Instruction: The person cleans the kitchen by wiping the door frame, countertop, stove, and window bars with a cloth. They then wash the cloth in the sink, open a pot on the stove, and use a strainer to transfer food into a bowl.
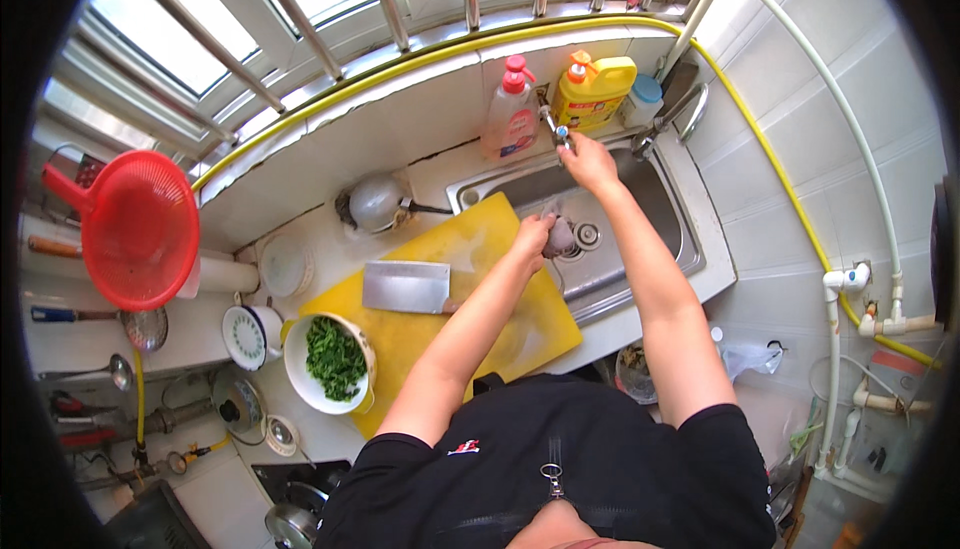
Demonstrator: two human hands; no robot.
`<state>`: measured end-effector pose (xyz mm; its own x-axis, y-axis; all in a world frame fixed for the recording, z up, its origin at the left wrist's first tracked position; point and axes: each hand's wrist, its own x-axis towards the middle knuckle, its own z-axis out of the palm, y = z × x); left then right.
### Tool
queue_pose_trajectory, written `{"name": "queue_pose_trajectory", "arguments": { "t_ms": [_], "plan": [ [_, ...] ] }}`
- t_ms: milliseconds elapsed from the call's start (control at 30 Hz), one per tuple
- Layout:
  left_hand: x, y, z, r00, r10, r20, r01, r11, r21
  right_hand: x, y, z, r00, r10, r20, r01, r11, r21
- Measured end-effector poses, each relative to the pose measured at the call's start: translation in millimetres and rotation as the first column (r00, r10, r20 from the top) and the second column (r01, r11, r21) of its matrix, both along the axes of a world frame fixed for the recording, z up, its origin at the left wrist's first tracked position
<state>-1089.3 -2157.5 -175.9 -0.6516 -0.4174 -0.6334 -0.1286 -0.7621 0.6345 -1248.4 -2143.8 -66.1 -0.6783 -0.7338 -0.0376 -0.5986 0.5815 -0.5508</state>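
My left hand (534, 238) is closed on a greyish cloth (561, 238) over the stainless steel sink (600, 264), close to the drain. With its fingers on a small wall tap (562, 133), my right hand (589, 163) reaches across the sink's back edge. A yellow cutting board (525, 316) lies on the counter and overlaps the sink's left side. On the board rests a cleaver (407, 287), its handle partly behind my left forearm. Chopped green leaves (334, 358) fill part of a white bowl (296, 354) at the board's left end.
Behind the sink stand a pink-capped pump bottle (513, 118), a yellow detergent jug (596, 95) and a blue-lidded jar (642, 103). A curved faucet (660, 129) is at the back right corner. At left are a red strainer (140, 230), an enamel mug (246, 337) and a metal ladle (118, 373).
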Motion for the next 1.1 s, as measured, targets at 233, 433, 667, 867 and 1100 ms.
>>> {"name": "queue_pose_trajectory", "arguments": {
  "t_ms": [233, 433, 667, 867, 1100],
  "plan": [
    [-77, -13, -47, 0.976, 0.155, 0.154, -0.155, 0.988, -0.012, -19, -4, 24, 0.981, 0.18, -0.067, -0.162, 0.964, 0.211],
    [-104, -45, -92, 0.914, 0.141, 0.38, -0.215, 0.963, 0.16, -38, -5, 38, 0.941, 0.336, -0.046, -0.32, 0.925, 0.205],
    [-118, -53, -154, 0.903, 0.199, 0.38, -0.285, 0.94, 0.185, -58, -5, 30, 0.891, 0.43, -0.149, -0.425, 0.903, 0.066],
    [-115, -38, -134, 0.884, 0.164, 0.437, -0.209, 0.976, 0.055, -51, 43, -60, 0.961, 0.0, 0.276, 0.152, 0.835, -0.529],
    [-110, -13, -104, 0.938, 0.17, 0.301, -0.16, 0.985, -0.057, -3, 63, -250, 0.509, 0.007, 0.861, 0.438, 0.859, -0.266]
  ]
}}
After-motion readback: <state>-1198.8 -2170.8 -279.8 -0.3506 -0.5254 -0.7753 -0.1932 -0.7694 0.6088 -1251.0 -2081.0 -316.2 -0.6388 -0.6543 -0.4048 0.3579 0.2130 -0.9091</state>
